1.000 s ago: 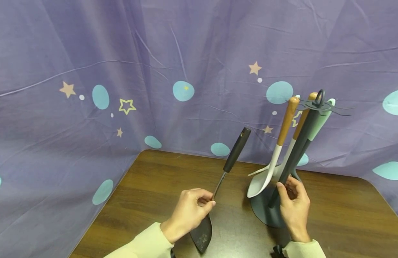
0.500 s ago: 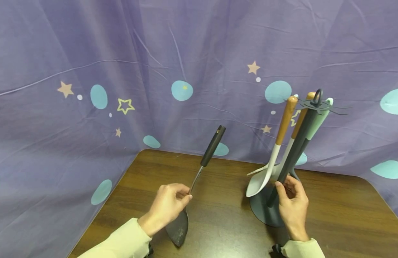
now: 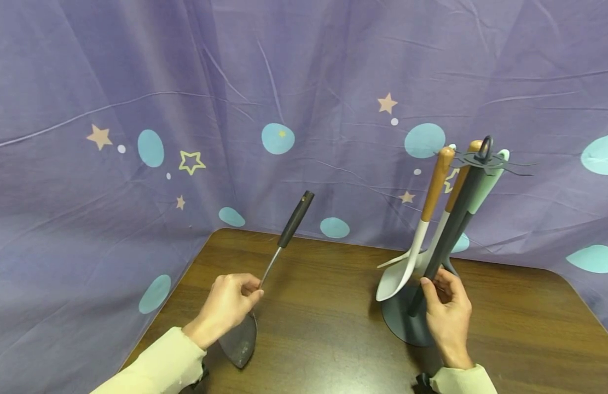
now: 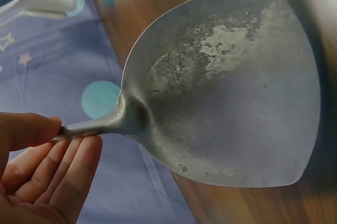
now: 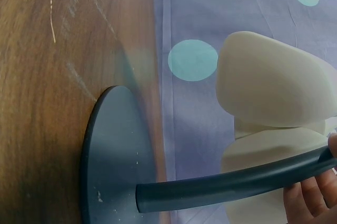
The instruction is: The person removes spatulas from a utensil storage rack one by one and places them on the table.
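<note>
At the left of the head view, my left hand (image 3: 230,303) pinches the thin metal shank of a wok spatula (image 3: 296,219) between thumb and fingers. Its black handle slants up and away to the right. In the left wrist view the broad, worn metal blade (image 4: 247,108) faces the camera; whether its edge touches the table cannot be told. My right hand (image 3: 449,317) holds the lower post of a dark utensil stand (image 3: 453,224) on the right. Hanging on the stand are white utensils with wooden handles (image 3: 438,183) and one with a mint green handle (image 3: 488,189).
The stand's round base (image 5: 113,155) sits on the brown wooden table (image 3: 333,328). Thin hooks (image 3: 515,169) spread from the stand's top. Behind the table hangs a purple cloth (image 3: 308,98) with stars and teal spots.
My left hand has moved left with the wok spatula, away from the stand. My right hand has stayed on the post, and the stand has not moved.
</note>
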The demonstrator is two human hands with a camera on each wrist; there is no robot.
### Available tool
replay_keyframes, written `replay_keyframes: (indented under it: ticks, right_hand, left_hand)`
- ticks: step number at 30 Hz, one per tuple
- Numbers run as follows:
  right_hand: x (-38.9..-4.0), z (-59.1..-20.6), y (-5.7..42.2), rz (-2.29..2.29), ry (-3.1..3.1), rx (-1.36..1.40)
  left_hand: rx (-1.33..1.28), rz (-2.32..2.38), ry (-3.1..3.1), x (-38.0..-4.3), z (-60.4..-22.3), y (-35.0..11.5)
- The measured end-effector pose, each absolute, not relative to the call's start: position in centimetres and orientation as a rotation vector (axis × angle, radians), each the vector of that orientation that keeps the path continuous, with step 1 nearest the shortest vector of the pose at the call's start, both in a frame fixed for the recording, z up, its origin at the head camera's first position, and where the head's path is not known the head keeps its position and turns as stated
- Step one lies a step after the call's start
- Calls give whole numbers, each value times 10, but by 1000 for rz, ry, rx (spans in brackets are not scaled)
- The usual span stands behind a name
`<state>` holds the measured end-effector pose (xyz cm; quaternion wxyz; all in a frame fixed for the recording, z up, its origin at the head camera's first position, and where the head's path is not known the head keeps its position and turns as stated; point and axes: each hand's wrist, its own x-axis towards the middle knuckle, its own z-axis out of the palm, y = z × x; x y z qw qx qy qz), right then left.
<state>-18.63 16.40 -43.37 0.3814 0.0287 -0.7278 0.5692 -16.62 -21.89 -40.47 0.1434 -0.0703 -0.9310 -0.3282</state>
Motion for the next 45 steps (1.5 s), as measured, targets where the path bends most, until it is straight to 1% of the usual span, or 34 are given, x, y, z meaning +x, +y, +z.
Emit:
replay_keyframes:
  ticks: [23, 45]
  right_hand:
    - [-186, -434, 163, 1443, -1859, 79]
    - [-185, -433, 163, 1430, -1864, 54]
  left_hand:
    - [-124, -703, -2834, -178, -412, -291]
    - [-42, -653, -2977, -183, -418, -330]
